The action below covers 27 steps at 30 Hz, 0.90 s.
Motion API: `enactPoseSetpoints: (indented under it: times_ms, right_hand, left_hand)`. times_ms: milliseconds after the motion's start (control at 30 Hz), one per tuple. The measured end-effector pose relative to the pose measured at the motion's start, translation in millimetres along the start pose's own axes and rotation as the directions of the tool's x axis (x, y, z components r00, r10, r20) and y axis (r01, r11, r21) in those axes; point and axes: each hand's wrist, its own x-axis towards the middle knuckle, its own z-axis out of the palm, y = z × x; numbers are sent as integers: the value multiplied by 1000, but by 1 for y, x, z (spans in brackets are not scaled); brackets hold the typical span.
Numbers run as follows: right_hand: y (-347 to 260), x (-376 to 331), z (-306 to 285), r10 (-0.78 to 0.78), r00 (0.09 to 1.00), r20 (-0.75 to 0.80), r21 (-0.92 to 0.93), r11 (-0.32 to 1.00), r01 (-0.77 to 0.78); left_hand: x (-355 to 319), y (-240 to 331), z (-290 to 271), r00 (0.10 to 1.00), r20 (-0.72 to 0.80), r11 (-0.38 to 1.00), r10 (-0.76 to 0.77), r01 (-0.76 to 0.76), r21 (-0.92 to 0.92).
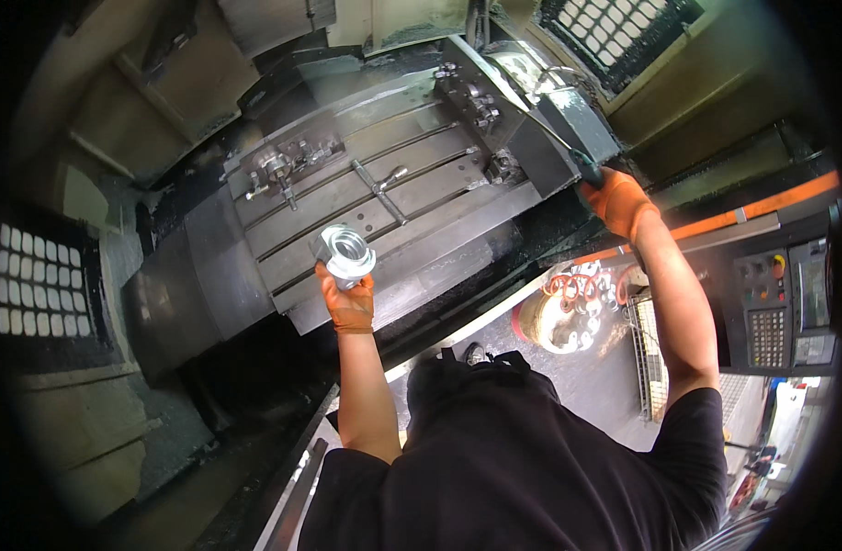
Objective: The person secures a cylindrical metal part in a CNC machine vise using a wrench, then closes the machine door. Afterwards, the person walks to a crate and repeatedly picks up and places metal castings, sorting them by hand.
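Nearest to me I see my own black shirt (522,459) filling the lower middle, both bare forearms rising out of it. Just right of it lies pale concrete floor (595,381), where a round metal disc (563,321) with a ring of holes sits, an orange coiled hose (577,285) draped over it. A wire grating (649,354) stands beside that, and further right a dark control panel (779,312) with a keypad and coloured buttons.

My left hand (349,298), in an orange glove, is wrapped around the lower end of a bright machined metal part (344,253), a chunky block with a round bore facing up, shiny and clean-edged. I hold it just above the near edge of the machine table (421,207), left of centre.

That table is dull grey steel, flat, cut by long parallel slots, smeared and wet-looking. A clamp fixture (278,170) with bolts sits toward its far left, a loose metal handle (384,184) lies across the middle slots, and another dark fixture (471,96) stands at the far right corner.

My right hand (618,202), also in an orange glove, is closed around the dark grip of a thin nozzle tool (549,133) pointing far and left over the table's right end.

Beyond are the grimy enclosure walls (191,83) and a meshed window (614,32) at the far right.
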Motion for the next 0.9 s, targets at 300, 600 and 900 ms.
enactPoseSetpoints:
  times_ms: [300,600,900]
  right_hand:
    - [-95,-147,-12,749,588,-305,821,520,-236]
    - [-9,-207,-2,871,-434,-231,916,345,206]
    - [157,-226,56,837,-89,-541,680,373,-631]
  left_hand:
    - [18,7,-23,973,222,998,-66,69,-7]
    - [22,-11,85,885,418,971,-203,236,-28]
    - [-27,-20,197,795,531,848,-294,473,-238]
